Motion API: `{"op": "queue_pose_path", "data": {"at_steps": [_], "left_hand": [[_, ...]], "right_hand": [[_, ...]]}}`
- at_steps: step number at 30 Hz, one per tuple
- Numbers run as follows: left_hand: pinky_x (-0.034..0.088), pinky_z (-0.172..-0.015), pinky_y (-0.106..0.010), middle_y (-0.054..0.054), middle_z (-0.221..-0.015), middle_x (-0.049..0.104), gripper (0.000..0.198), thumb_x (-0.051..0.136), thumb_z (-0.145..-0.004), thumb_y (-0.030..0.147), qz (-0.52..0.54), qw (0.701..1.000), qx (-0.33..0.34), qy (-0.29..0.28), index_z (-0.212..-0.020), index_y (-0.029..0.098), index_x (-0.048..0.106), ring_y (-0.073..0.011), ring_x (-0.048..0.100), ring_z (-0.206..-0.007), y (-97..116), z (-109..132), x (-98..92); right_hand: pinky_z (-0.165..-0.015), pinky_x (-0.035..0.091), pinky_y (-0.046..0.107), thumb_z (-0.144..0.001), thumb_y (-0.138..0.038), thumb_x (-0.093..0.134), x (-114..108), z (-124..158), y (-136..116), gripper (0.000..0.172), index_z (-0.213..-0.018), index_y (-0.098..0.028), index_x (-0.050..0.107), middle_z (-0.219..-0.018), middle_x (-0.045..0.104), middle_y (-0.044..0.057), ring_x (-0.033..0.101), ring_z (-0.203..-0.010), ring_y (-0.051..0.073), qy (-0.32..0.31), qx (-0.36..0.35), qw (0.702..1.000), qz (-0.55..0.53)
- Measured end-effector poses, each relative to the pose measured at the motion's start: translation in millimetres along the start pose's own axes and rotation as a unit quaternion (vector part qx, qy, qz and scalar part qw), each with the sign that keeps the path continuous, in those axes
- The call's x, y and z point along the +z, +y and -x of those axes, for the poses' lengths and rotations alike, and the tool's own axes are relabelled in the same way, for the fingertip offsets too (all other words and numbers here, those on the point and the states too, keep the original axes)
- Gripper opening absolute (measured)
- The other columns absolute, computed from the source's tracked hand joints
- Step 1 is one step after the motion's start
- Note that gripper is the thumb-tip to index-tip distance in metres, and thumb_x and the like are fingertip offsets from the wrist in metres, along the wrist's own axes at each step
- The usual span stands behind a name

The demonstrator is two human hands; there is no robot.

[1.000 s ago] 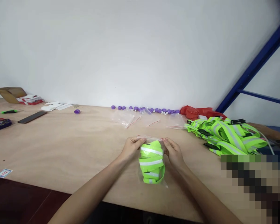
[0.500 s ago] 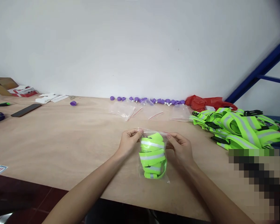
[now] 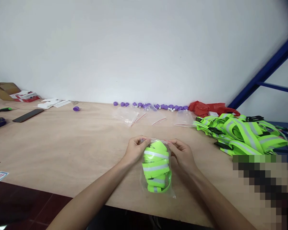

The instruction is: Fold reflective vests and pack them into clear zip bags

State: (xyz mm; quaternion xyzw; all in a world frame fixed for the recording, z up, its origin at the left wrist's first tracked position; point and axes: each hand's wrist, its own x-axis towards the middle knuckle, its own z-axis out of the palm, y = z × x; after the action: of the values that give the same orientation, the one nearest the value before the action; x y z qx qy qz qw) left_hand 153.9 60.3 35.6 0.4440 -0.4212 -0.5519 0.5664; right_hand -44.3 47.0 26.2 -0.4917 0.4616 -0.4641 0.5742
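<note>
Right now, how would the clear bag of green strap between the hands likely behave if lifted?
The clear bag looks thin, so it would probably flex. The green strap inside lies in flat, overlapping bands, so it would likely give when squeezed. The bag's shiny surface may feel slightly slippery.

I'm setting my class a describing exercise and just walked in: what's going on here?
A person's left hand and right hand pinch the top of a clear zip bag, one near each corner. Inside is a bundled lime-green strap with silvery bands. Whether the seal is closed can't be told. Beyond lie flat clear bags; to the right, a heap of similar straps.
</note>
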Motion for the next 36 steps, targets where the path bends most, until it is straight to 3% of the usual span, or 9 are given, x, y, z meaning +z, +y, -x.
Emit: {"op": "queue_pose_path", "data": {"at_steps": [5, 10, 17, 24, 30, 36], "left_hand": [[0.043, -0.057, -0.019, -0.002, -0.068, 0.067, 0.046, 0.084, -0.063, 0.052, 0.012, 1.0, -0.006, 0.0, -0.075, 0.011, 0.068, -0.0088, 0.056, -0.06, -0.3, 2.0, 2.7], [0.043, -0.058, -0.02, -0.004, -0.071, 0.068, 0.05, 0.085, -0.061, 0.054, 0.01, 0.997, -0.059, -0.053, -0.079, 0.009, 0.069, -0.0094, 0.057, -0.061, -0.8, 3.6, 4.0], [0.039, -0.054, -0.019, 0.0, -0.065, 0.063, 0.055, 0.088, -0.054, 0.057, -0.002, 0.998, -0.051, -0.044, -0.07, 0.012, 0.059, -0.0076, 0.053, -0.057, 1.0, 6.1, 6.0], [0.044, -0.06, -0.021, -0.004, -0.071, 0.067, 0.052, 0.088, -0.055, 0.052, 0.013, 0.992, -0.108, -0.059, -0.079, 0.009, 0.069, -0.0099, 0.058, -0.063, 2.9, 10.6, 12.7], [0.046, -0.061, -0.022, -0.005, -0.073, 0.07, 0.051, 0.093, -0.049, 0.047, 0.033, 0.993, -0.103, -0.046, -0.074, 0.011, 0.068, -0.0111, 0.06, -0.064, 4.0, 12.9, 16.1], [0.044, -0.061, -0.021, -0.005, -0.073, 0.069, 0.045, 0.089, -0.057, 0.044, 0.049, 0.992, -0.095, -0.066, -0.078, 0.009, 0.072, -0.0105, 0.059, -0.065, -3.0, 13.8, 16.6]], "right_hand": [[-0.056, 0.049, 0.017, -0.065, -0.059, 0.078, 1.5, 0.3, 0.3, 0.055, -0.092, -0.012, 0.068, -0.084, 0.068, 0.005, 0.057, -0.065, 0.008, -0.028, 0.028, 0.999, 0.009], [-0.053, 0.044, 0.016, -0.064, -0.058, 0.079, 3.7, 0.7, 1.8, 0.053, -0.086, -0.012, 0.065, -0.073, 0.063, 0.003, 0.052, -0.06, 0.006, -0.032, 0.03, 0.999, 0.006], [-0.044, 0.035, 0.016, -0.067, -0.065, 0.074, 4.5, 2.2, -2.1, 0.057, -0.088, -0.012, 0.063, -0.066, 0.053, -0.001, 0.044, -0.05, 0.003, -0.074, 0.06, 0.995, 0.036], [-0.048, 0.028, 0.014, -0.061, -0.068, 0.075, 5.5, 1.6, -3.0, 0.062, -0.081, -0.012, 0.057, -0.063, 0.048, -0.003, 0.037, -0.053, 0.001, -0.085, 0.049, 0.993, 0.061], [-0.059, 0.036, 0.015, -0.067, -0.064, 0.073, 11.0, 5.2, -8.9, 0.057, -0.082, -0.011, 0.06, -0.074, 0.058, 0.001, 0.046, -0.065, 0.004, -0.112, 0.041, 0.991, 0.061], [-0.063, 0.041, 0.016, -0.062, -0.06, 0.079, 8.2, 5.1, -12.3, 0.056, -0.082, -0.01, 0.063, -0.081, 0.062, 0.004, 0.052, -0.071, 0.006, -0.092, 0.012, 0.994, 0.06]]}}
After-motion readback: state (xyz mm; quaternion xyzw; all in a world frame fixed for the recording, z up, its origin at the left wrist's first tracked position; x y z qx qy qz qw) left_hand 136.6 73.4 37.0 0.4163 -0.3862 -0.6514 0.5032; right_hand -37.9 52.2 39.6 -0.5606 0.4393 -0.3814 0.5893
